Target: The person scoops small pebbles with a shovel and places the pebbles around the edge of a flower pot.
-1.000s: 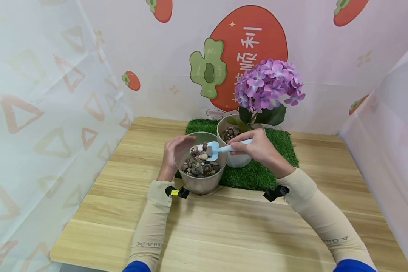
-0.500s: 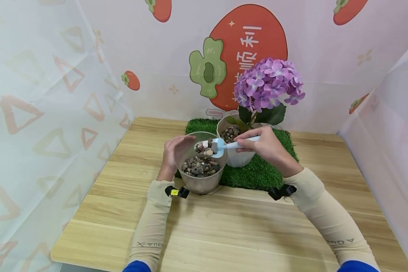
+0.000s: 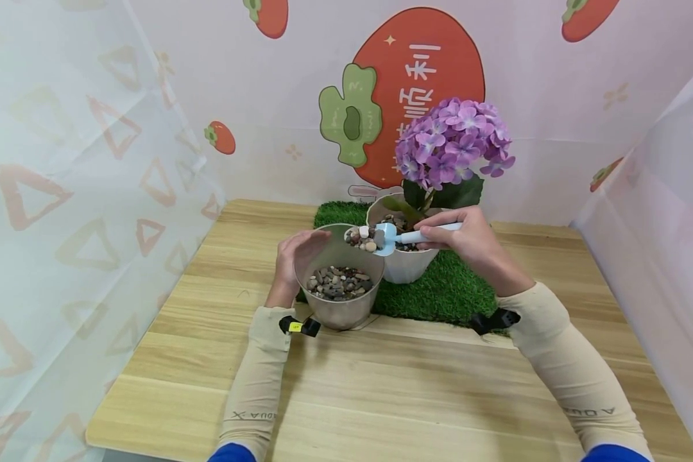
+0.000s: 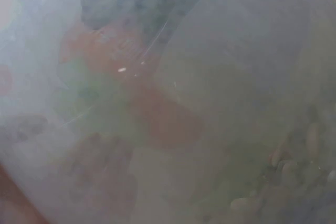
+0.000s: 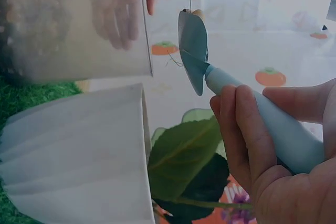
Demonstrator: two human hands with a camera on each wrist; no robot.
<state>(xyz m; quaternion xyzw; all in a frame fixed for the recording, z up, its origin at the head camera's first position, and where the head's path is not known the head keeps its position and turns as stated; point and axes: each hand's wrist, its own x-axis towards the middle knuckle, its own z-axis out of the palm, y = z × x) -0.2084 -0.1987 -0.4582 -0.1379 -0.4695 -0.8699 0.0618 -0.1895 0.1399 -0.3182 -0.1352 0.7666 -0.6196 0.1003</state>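
My right hand [image 3: 464, 240] pinches the handle of a light-blue hand trowel [image 3: 389, 239]. Mixed pebbles [image 3: 365, 239] are heaped on its blade, above the gap between two pots. Left of it stands a translucent plastic pot [image 3: 342, 314] with more pebbles [image 3: 339, 283] at the bottom. My left hand [image 3: 289, 263] rests along that pot's left side, its fingers extended against the wall. A white pot [image 3: 405, 268] holds a purple hydrangea [image 3: 456, 144] and some pebbles, partly hidden by the trowel. The left wrist view looks hazily through plastic at pebbles [image 4: 283, 166].
Both pots stand on or against a green artificial turf mat [image 3: 439, 295], laid on a wooden table [image 3: 369, 391]. Printed curtains [image 3: 265, 96] close off the back and sides. Leaves [image 5: 184, 150] of the hydrangea lie close to the trowel in the right wrist view.
My right hand has lifted the loaded trowel up and to the right, from over the translucent pot towards the white pot's rim. The left hand has stayed against the translucent pot.
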